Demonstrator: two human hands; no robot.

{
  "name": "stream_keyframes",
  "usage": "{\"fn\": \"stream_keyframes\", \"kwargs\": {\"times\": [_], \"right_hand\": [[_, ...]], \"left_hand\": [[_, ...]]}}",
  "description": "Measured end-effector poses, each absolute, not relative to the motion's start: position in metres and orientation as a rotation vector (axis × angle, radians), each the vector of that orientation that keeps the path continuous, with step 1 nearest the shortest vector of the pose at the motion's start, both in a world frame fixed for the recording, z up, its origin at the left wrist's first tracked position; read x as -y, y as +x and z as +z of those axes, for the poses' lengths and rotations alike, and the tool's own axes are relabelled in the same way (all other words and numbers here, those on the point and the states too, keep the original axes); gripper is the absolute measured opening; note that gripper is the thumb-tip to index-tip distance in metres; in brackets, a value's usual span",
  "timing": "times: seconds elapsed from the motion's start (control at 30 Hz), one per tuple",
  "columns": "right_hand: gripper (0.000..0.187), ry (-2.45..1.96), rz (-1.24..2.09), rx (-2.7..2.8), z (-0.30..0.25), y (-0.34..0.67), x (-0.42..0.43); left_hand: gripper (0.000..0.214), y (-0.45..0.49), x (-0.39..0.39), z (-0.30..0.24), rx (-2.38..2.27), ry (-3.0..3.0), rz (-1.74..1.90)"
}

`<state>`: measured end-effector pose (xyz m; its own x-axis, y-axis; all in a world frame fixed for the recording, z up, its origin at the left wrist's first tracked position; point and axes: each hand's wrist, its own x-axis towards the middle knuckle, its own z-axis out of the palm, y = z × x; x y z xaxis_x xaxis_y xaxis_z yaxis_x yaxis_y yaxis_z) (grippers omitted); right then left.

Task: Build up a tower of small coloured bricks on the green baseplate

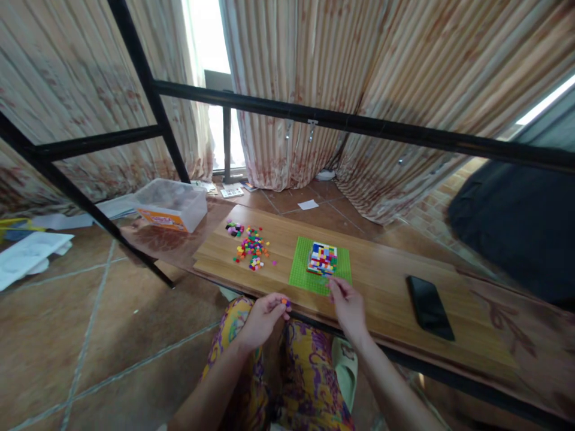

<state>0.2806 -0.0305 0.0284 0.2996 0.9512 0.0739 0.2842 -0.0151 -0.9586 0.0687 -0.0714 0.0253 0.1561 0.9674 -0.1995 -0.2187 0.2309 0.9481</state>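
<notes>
Two hands hover at the near edge of the green baseplate (300,272): the left hand (263,317), just off its near-left corner, pinches a few small bricks (284,303) in curled fingers, while the right hand (347,305) reaches loosely open toward the multicoloured brick block (322,258) on the plate. Left of the baseplate lies a loose brick pile (252,245); well to its right, a black phone (429,306).

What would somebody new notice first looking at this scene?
Probably the bright green baseplate in the middle of the wooden board, with a multicoloured block build on it. The right hand reaches toward the build, while the left hand holds small pieces at the board's near edge. Left of the plate lies a scatter of loose coloured bricks, and a black phone lies to its right.
</notes>
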Motion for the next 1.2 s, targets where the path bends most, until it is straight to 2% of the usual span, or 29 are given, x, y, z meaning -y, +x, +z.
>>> {"fn": "stream_keyframes", "kwargs": {"times": [0.17,0.5,0.73,1.03,1.2], "right_hand": [[0.029,-1.352,0.946,1.498,0.030,0.248,0.067],[0.016,-1.268,0.945,1.552,0.040,0.231,0.073],[0.014,-1.246,1.026,1.492,0.050,0.237,0.082],[0.017,-1.042,1.368,1.218,0.058,0.249,0.092],[0.024,-1.135,1.276,1.042,0.048,0.265,0.089]], "left_hand": [[0.020,0.077,0.071,0.033,-1.055,0.981,1.091],[0.020,0.092,0.076,0.055,-1.161,1.166,1.082],[0.019,0.101,0.080,0.063,-1.127,1.041,1.109],[0.022,0.103,0.087,0.074,-1.039,0.950,1.043],[0.020,0.105,0.082,0.077,-1.104,0.939,1.050]]}}
